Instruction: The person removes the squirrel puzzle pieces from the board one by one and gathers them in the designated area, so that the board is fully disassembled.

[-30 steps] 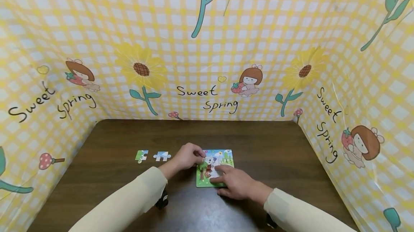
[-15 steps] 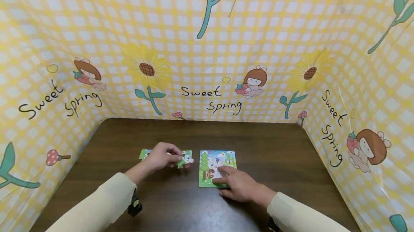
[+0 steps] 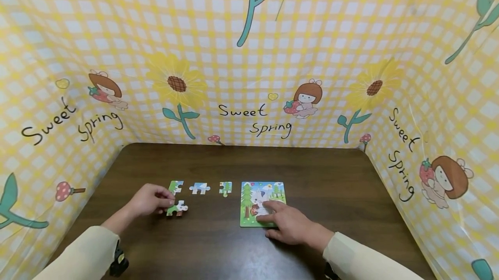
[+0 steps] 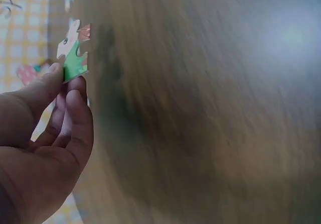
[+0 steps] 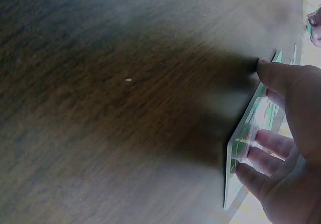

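Head view: puzzle board [image 3: 256, 196] partly hidden by right hand [image 3: 290, 223]; sleeves [image 3: 82, 253] cut off below.

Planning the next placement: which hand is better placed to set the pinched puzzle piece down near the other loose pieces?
Left, most likely. The left hand pinches that puzzle piece, close to the three loose pieces. The right hand rests on the puzzle board, farther from them.
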### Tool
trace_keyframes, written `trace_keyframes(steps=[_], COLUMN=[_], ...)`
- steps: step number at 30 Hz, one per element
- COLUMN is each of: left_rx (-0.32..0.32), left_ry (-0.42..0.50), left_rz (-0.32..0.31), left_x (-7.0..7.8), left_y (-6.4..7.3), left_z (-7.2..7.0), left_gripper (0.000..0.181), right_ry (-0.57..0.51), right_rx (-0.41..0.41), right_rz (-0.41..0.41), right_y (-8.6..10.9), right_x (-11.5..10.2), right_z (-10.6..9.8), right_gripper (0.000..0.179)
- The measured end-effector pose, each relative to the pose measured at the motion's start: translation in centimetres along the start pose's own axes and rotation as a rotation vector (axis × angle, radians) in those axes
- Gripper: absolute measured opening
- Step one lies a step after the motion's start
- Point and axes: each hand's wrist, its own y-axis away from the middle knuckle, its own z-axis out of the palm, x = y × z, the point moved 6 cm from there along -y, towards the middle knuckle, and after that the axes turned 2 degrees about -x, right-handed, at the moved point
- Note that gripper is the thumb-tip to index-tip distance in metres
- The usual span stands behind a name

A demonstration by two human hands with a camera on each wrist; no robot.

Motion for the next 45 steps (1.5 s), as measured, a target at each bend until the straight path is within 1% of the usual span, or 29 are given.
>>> trace_keyframes(steps=[6, 8, 10, 12, 14, 17, 19, 25, 32, 35, 38, 40, 42, 45], left_rx=[0.017, 0.022, 0.031, 0.047, 0.061, 0.084, 0.088, 0.089, 0.072, 0.069, 0.075, 0.089, 0.109, 0.128], left_ry=[-0.072, -0.106, -0.164, -0.24, -0.311, -0.373, -0.387, -0.398, -0.407, -0.405, -0.398, -0.394, -0.394, -0.382], left_rz=[-0.05, -0.05, -0.036, -0.01, 0.024, 0.058, 0.067, 0.031, 0.02, 0.006, 0.006, 0.006, 0.025, 0.073], left_x=[-1.3, -1.5, -1.6, -1.6, -1.6, -1.6, -1.6, -1.6, -1.6, -1.6, -1.0, -0.2, 0.9, 3.2], left_y=[0.3, 0.3, 0.2, 0.1, -0.1, -0.3, -0.3, -0.2, -0.2, -0.3, -0.4, -0.6, -1.0, -2.0], left_z=[-0.9, -1.1, -1.2, -1.3, -1.4, -1.3, -1.1, -0.7, -0.7, -0.8, -0.8, -0.7, -0.4, 0.6], left_gripper=[0.01, 0.008, 0.005, 0.002, 0.004, 0.008, 0.008, 0.01, 0.007, 0.006, 0.006, 0.012, 0.016, 0.016], right_ry=[0.004, 0.005, 0.006, 0.004, 0.001, 0.0, 0.001, 0.012, 0.012, 0.006, 0.009, 0.014, 0.016, 0.02], right_rx=[0.0, 0.002, 0.002, 0.002, 0.0, -0.002, -0.002, 0.002, 0.016, 0.021, 0.027, 0.032, 0.034, 0.037], right_rz=[-0.005, -0.009, -0.01, -0.009, -0.007, -0.001, -0.001, -0.004, -0.006, -0.005, -0.006, -0.007, -0.008, -0.004], right_y=[0.0, -0.1, -0.1, -0.2, -0.2, -0.1, -0.1, -0.1, -0.1, -0.2, -0.1, 0.0, 0.1, 0.2], right_x=[0.0, 0.0, 0.1, 0.1, 0.2, 0.2, 0.2, 0.1, 0.0, -0.1, -0.2, -0.2, -0.2, -0.1], right_z=[0.0, 0.1, 0.1, 0.2, 0.2, 0.2, 0.1, 0.2, 0.3, 0.3, 0.4, 0.4, 0.4, 0.4], right_gripper=[0.047, 0.048, 0.048, 0.049, 0.049, 0.049, 0.049, 0.048, 0.049, 0.049, 0.049, 0.049, 0.049, 0.049])
